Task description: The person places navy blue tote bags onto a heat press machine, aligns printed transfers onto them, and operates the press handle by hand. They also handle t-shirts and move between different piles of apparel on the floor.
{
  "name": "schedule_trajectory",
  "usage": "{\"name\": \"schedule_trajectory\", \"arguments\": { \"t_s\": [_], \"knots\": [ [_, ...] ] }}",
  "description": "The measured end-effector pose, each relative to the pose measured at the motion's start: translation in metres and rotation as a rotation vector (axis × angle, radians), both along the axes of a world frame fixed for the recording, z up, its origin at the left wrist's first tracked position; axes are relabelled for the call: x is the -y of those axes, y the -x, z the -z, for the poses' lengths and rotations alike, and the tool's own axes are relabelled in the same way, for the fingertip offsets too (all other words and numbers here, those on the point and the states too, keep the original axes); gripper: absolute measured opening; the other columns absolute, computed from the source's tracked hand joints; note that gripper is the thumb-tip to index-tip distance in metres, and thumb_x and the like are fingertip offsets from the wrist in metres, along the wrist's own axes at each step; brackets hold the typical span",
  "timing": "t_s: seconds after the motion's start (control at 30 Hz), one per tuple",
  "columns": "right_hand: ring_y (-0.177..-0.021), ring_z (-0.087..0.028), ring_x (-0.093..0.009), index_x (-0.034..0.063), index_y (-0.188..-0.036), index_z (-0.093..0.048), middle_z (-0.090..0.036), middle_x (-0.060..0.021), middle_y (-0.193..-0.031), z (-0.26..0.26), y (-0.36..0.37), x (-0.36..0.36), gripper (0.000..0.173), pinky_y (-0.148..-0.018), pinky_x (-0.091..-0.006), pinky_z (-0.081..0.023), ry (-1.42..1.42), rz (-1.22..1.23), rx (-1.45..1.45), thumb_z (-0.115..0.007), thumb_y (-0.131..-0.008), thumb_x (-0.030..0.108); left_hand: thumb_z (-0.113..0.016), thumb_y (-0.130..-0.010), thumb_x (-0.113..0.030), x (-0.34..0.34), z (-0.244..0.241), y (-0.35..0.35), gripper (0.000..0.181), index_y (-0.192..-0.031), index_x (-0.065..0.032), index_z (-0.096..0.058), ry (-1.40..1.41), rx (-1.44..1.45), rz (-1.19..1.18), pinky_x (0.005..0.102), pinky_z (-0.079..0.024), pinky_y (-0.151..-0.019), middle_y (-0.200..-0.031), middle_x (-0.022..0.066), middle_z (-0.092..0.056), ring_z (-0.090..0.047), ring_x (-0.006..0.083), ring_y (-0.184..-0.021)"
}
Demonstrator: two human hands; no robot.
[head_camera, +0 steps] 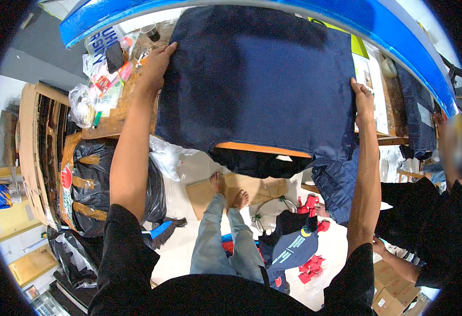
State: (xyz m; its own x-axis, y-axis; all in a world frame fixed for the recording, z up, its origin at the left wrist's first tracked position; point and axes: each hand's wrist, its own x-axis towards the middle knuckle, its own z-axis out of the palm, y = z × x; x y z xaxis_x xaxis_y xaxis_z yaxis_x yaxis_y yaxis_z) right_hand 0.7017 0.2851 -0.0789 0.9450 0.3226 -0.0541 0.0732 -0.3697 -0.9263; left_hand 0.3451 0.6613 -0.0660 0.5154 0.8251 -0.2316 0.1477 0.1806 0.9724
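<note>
A dark navy cloth garment (254,87) lies spread over a board whose orange edge (262,148) shows at its near side. My left hand (155,65) grips the cloth's upper left edge, with the thumb on top. At the right edge, my right hand (363,96) pinches the fabric; its fingertips are partly hidden. Both arms are stretched out, and the cloth looks mostly flat between them. Black fabric (262,164) hangs below the orange edge, and a bunched navy part (331,185) droops at the right.
A blue curved bar (294,10) arches overhead. The wooden table (108,126) bears a phone (114,57), a plastic cup (151,32) and a green marker (97,119). Black wrapped bundles (96,177) stand left. A person (405,221) is close on the right. Red pieces (310,269) and printed navy cloth (294,247) lie low down.
</note>
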Motion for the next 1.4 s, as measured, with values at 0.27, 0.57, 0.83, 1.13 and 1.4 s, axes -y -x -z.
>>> {"name": "schedule_trajectory", "arguments": {
  "t_s": [0.27, 0.57, 0.83, 1.13, 1.4],
  "knots": [
    [-0.111, -0.055, -0.028, -0.0042, -0.126, -0.056, -0.059, -0.0207, -0.118, -0.007, 0.035, 0.014, 0.073, -0.097, -0.0347, -0.040, 0.244, -0.006, -0.038, -0.061, -0.085, 0.056, -0.057, -0.095, -0.039, 0.031, 0.008, 0.022, 0.046, -0.103, 0.0050, -0.067, -0.206, -0.146, -0.075, 0.0309, -0.046, -0.077, -0.093, 0.0089, -0.068, -0.061, 0.0151, -0.082],
    [-0.099, -0.058, -0.023, -0.0098, -0.119, -0.058, -0.064, -0.0182, -0.107, 0.015, 0.032, 0.019, 0.067, -0.090, -0.0316, -0.044, 0.183, 0.004, -0.004, -0.061, -0.089, 0.050, -0.056, -0.095, -0.040, 0.054, 0.010, 0.016, 0.045, -0.101, 0.0037, -0.067, -0.225, -0.307, -0.101, 0.0278, -0.045, -0.068, -0.085, 0.0063, -0.067, -0.059, 0.0138, -0.072],
    [-0.105, -0.057, -0.024, -0.0086, -0.127, -0.053, -0.060, -0.0197, -0.117, 0.004, 0.059, 0.034, 0.072, -0.093, -0.0319, -0.043, 0.180, 0.033, -0.159, -0.058, -0.089, 0.052, -0.052, -0.096, -0.047, 0.059, 0.019, 0.022, 0.053, -0.101, 0.0034, -0.068, 0.091, -0.042, -0.121, 0.0311, -0.046, -0.071, -0.084, 0.0080, -0.069, -0.062, 0.0170, -0.077],
    [-0.085, -0.061, -0.022, -0.0090, -0.107, -0.063, -0.067, -0.0181, -0.092, 0.047, 0.053, 0.037, 0.047, -0.080, -0.0318, -0.046, 0.231, -0.052, 0.167, -0.056, -0.095, 0.036, -0.053, -0.095, -0.046, 0.068, 0.010, 0.019, 0.052, -0.096, 0.0038, -0.069, -0.279, -0.383, -0.160, 0.0332, -0.045, -0.068, -0.075, 0.0097, -0.066, -0.059, 0.0180, -0.068],
    [-0.088, -0.059, -0.019, -0.0056, -0.111, -0.063, -0.068, -0.0145, -0.097, 0.095, 0.024, 0.048, 0.039, -0.082, -0.0303, -0.045, 0.126, -0.106, 0.044, -0.051, -0.098, 0.029, -0.052, -0.096, -0.045, 0.037, 0.055, 0.023, 0.054, -0.105, 0.0068, -0.066, -0.219, -0.388, -0.007, 0.0312, -0.047, -0.071, -0.087, 0.0131, -0.069, -0.063, 0.0187, -0.077]
  ]
}}
